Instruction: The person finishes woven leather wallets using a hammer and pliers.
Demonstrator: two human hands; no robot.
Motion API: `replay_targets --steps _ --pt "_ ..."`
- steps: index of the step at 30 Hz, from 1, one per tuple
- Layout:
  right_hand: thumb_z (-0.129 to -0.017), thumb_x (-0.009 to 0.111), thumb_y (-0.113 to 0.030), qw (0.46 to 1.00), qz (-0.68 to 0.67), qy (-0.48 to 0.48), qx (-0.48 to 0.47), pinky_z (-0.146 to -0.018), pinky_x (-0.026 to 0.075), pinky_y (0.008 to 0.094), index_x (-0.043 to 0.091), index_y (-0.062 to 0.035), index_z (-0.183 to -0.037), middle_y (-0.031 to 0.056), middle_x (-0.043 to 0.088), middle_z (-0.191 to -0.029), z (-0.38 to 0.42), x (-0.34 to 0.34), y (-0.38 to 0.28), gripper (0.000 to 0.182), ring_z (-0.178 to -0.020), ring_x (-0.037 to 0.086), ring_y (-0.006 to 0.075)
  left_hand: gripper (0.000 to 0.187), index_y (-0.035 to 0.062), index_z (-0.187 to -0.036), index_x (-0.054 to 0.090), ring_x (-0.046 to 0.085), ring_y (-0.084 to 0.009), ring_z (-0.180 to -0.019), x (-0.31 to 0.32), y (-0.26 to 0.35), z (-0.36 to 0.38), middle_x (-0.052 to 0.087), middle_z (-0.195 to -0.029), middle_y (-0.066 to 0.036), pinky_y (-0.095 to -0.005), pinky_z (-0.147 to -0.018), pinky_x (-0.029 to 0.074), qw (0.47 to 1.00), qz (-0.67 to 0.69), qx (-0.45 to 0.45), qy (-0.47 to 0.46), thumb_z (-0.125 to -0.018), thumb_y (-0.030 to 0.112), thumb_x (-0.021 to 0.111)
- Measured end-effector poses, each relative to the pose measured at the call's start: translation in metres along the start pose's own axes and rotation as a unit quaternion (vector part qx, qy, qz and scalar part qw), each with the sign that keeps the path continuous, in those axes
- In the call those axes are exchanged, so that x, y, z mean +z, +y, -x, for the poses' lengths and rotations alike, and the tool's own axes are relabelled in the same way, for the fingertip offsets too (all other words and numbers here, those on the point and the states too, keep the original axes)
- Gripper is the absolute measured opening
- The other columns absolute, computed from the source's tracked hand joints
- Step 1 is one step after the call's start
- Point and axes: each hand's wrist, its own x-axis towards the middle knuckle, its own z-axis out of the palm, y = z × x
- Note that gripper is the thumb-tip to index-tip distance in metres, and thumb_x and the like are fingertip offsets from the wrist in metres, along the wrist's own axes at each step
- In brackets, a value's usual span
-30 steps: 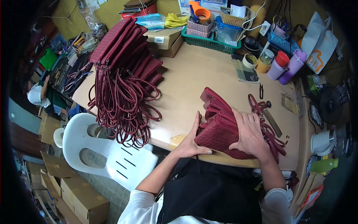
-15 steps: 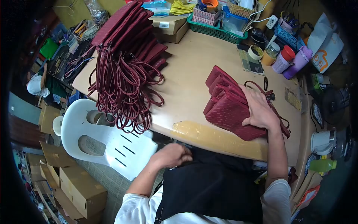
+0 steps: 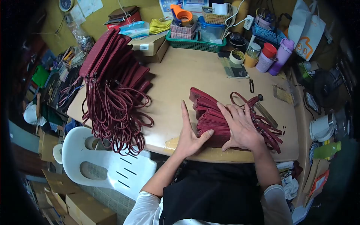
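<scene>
A stack of dark red pouches [image 3: 212,122] stands on its edges near the table's front edge, its straps trailing to the right. My right hand [image 3: 242,129] rests over the top of this stack with its fingers spread. At the stack's left side is my left hand [image 3: 190,137], thumb and forefinger wide apart, the thumb at the pouches; its other fingers are partly hidden. A taller pile of dark red pouches [image 3: 112,60] lies at the table's left, with many looped straps [image 3: 116,112] hanging over the edge.
Around the wooden table [image 3: 178,71] are a white chair [image 3: 105,165], a green basket [image 3: 197,45], a tape roll [image 3: 236,57], small snips [image 3: 251,85] and a purple bottle [image 3: 281,58]. A person [image 3: 33,112] is at the far left.
My left hand has come up from the lap to the left side of the stack. The near pouches now stand more upright, their edges facing up. The view has shifted.
</scene>
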Motion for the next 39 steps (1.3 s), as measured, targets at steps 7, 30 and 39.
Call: replay_targets --steps 7,30,39 --pt "-0.040 0.092 -0.044 1.000 -0.007 0.002 -0.028 -0.110 0.021 0.0606 0.010 -0.0067 -0.153 0.0224 0.039 -0.134 0.000 0.000 0.001 0.145 -0.130 0.037 0.0406 0.086 0.0160 -0.155 -0.009 0.001 -0.0247 -0.150 -0.033 -0.047 -0.043 -0.003 -0.162 -0.012 -0.0415 -0.118 0.003 0.974 0.205 0.037 0.093 -0.092 0.027 0.049" --pt "-0.058 0.087 -0.038 0.997 -0.034 0.073 -0.015 -0.102 0.035 0.0440 0.030 0.0064 -0.142 0.0199 0.053 -0.115 0.005 0.009 -0.001 0.111 -0.114 0.051 0.0336 0.022 -0.0014 -0.112 0.065 0.059 -0.0134 -0.087 -0.020 -0.042 -0.023 0.063 -0.104 -0.007 -0.0268 -0.078 0.048 0.985 0.058 0.035 0.160 -0.093 0.009 0.063" --pt "-0.059 0.085 -0.039 0.996 -0.014 0.080 -0.021 -0.100 0.036 0.0435 0.036 0.0063 -0.139 0.0180 0.054 -0.114 0.006 0.009 0.000 0.104 -0.110 0.052 0.0313 0.015 0.0005 -0.096 0.073 0.068 -0.0184 -0.078 -0.033 0.018 -0.080 0.071 -0.085 -0.012 -0.0301 -0.072 0.053 0.983 -0.104 0.014 -0.149 -0.085 0.011 0.071"
